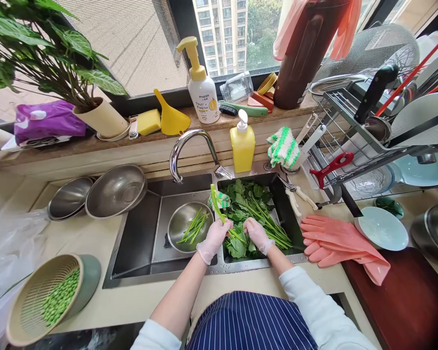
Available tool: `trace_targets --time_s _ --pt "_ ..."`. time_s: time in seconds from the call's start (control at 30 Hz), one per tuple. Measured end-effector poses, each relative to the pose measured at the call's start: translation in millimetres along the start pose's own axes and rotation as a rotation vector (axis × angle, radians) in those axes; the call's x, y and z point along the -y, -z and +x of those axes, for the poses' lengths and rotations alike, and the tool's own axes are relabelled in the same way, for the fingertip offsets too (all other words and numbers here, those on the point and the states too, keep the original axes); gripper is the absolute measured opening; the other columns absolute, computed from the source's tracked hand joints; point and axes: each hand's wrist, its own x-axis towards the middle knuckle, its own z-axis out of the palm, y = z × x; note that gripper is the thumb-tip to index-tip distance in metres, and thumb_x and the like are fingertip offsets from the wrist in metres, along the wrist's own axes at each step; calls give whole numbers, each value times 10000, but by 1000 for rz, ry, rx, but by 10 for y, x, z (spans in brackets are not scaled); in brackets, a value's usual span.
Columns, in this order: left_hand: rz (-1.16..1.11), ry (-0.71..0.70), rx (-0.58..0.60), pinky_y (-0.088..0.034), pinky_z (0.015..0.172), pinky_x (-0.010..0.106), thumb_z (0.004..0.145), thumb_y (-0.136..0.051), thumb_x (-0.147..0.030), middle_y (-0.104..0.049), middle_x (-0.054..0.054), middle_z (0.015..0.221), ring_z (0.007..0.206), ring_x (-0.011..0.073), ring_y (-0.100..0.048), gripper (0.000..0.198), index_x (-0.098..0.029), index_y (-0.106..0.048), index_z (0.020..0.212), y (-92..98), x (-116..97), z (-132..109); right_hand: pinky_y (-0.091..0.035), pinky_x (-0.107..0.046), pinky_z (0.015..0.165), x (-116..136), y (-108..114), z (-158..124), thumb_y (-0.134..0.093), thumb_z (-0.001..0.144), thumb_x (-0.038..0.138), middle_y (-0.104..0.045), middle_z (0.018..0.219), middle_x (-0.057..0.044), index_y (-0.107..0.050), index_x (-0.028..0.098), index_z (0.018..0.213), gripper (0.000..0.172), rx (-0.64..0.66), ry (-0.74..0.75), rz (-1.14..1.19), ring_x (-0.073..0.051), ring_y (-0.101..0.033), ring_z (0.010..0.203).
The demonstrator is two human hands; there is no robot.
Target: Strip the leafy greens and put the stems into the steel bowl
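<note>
My left hand (212, 239), in a clear plastic glove, is closed around a green vegetable stalk (216, 205) that sticks up past the fingers. My right hand (257, 234), gloved the same way, is just to its right with fingers pinched together; what they hold, if anything, is hidden. Both hands are over the right sink basin, where a heap of leafy greens (253, 201) lies with stems pointing right. In the left basin, a steel bowl (175, 238) contains several cut stalks (195, 227). A green-and-white cloth (223, 200) hangs on the divider behind my left hand.
The faucet (175, 158) arches behind the basins, beside a yellow soap bottle (243, 150). Scissors (295, 194) and pink rubber gloves (336, 238) lie right of the sink. Steel bowls (115, 192) and a basket of green beans (78, 277) stand left. A dish rack (336, 131) rises at right.
</note>
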Motion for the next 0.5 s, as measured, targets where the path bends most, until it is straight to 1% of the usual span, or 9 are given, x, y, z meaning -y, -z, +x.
trace_targets --time_s 0.13,0.27,0.33,0.4,0.5 --pt "-16 -64 13 -481 574 237 664 -689 -244 -644 18 669 643 152 -602 101 -168 -626 686 100 -121 -17 -402 -282 758 -43 167 9 -295 873 274 -604 806 -18 -521 205 750 266 5 23 88 -155 -535 785" --pt "-87 -181 -21 -496 655 255 680 -688 -312 -652 17 729 712 160 -624 159 -175 -612 711 241 -255 10 -410 -283 775 24 291 -93 -359 871 341 -618 821 -8 -559 211 788 253 72 105 134 -156 -548 797" --pt "-153 -226 -58 -496 656 261 685 -694 -364 -643 13 720 699 156 -623 218 -172 -600 723 293 -282 35 -411 -280 779 79 301 -137 -387 874 366 -621 841 -4 -573 214 812 248 104 142 143 -155 -552 809" --pt "-193 -218 -60 -497 655 270 678 -706 -398 -639 9 717 692 157 -623 262 -170 -595 745 320 -275 52 -411 -278 785 132 282 -150 -389 886 373 -625 870 -7 -582 214 844 254 114 159 142 -153 -555 827" --pt "-181 -213 23 -503 704 295 670 -721 -395 -653 19 756 734 168 -627 275 -168 -602 771 316 -234 46 -409 -282 786 202 230 -127 -391 897 359 -636 888 -14 -592 211 873 251 108 153 121 -155 -554 835"
